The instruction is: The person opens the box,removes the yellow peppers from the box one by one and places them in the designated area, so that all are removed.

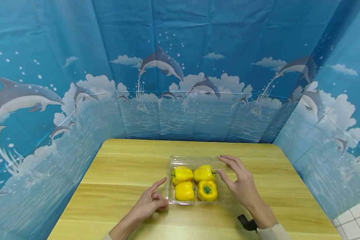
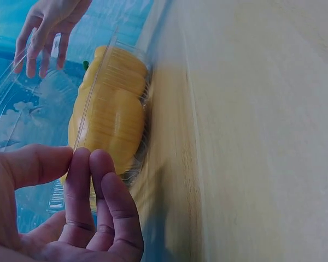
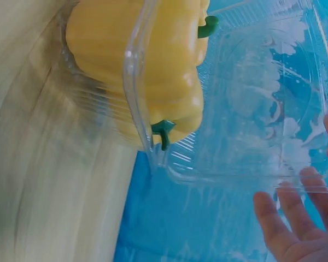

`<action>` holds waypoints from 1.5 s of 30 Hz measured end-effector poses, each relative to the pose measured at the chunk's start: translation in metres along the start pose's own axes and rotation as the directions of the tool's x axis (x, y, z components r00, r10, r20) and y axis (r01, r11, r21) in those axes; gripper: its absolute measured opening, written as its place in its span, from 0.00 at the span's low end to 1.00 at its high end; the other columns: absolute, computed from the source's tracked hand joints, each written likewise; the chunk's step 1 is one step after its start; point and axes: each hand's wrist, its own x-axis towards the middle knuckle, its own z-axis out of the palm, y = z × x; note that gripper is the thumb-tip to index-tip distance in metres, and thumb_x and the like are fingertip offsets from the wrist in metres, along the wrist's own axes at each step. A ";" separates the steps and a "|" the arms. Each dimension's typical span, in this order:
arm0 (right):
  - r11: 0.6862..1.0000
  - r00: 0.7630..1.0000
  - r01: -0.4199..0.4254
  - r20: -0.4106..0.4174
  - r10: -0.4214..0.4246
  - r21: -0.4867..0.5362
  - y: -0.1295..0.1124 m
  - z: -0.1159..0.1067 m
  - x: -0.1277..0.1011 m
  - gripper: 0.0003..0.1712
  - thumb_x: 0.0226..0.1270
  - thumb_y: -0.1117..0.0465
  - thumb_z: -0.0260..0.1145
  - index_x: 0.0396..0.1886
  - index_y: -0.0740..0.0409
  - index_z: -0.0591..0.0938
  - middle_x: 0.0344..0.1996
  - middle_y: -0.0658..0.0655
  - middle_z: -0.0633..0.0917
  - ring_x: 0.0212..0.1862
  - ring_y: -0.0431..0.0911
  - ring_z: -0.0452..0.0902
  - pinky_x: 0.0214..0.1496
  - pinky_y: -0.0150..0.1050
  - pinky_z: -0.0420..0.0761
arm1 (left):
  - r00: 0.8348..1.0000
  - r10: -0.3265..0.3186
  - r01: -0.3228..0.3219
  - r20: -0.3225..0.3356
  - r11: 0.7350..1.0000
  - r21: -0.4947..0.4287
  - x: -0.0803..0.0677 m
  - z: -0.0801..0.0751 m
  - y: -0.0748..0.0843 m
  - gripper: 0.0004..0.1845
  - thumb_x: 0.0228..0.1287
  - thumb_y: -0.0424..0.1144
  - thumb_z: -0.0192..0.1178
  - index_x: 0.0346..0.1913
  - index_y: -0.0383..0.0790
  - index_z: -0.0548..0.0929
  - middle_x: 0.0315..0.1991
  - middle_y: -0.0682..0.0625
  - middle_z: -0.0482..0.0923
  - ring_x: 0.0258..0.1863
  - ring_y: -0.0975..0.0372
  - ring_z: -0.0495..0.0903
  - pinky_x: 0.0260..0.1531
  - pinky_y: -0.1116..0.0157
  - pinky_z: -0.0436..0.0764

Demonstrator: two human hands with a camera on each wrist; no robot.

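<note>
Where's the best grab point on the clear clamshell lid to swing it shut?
Probably the lid's free far edge, taken from the right side. The lid stands open behind the peppers, hinged along the back of the tray, so that edge gives the most leverage. The right hand already has its fingers there. The left hand at the tray's front left corner can steady it.

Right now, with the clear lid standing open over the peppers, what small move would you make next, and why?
Probably ease the right hand forward and down to fold the lid shut: four yellow peppers already fill the clear container, whose near-left corner the left hand pinches.
</note>
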 end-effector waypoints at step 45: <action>0.918 0.858 -0.393 0.378 0.347 0.049 0.044 0.029 -0.013 0.55 0.84 0.78 0.67 0.99 0.63 0.49 0.91 0.72 0.66 0.83 0.77 0.74 0.73 0.74 0.86 | 1.000 -0.008 0.008 0.001 1.000 -0.011 0.000 0.000 -0.003 0.51 0.78 0.31 0.72 0.97 0.44 0.57 0.38 0.44 0.91 0.41 0.54 0.93 0.45 0.64 0.89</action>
